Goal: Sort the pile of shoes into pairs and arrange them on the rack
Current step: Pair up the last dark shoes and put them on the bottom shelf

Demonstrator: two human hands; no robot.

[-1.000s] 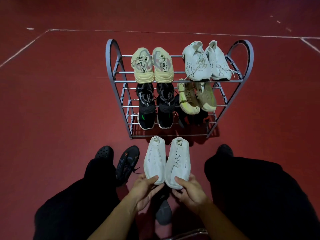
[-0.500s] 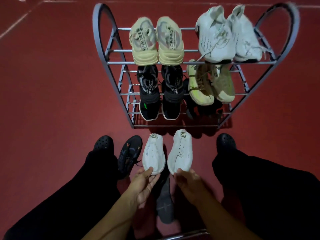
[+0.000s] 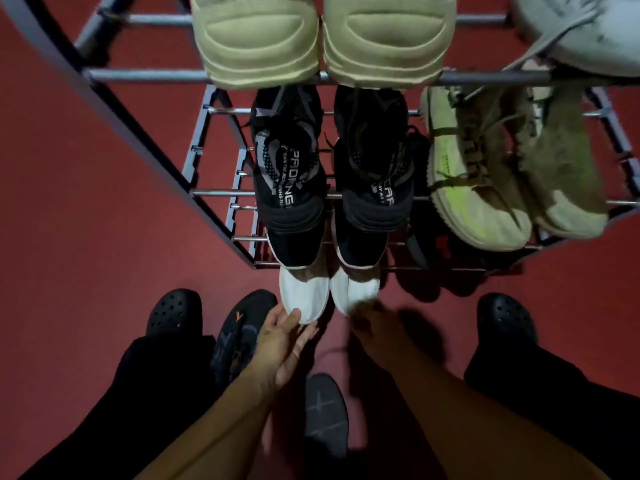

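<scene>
Four pairs sit on the rack (image 3: 145,140), the white pair (image 3: 327,296) goes under at the bottom, left hand (image 3: 280,344) open-fingered, right hand (image 3: 377,332) too blurred to tell, dark shoes (image 3: 242,336) left.

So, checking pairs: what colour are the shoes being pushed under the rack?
White, seen in the head view.

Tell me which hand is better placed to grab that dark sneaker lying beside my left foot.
Probably left: the left hand is open right beside the dark sneaker, while the right hand is farther off behind the white shoes.
</scene>
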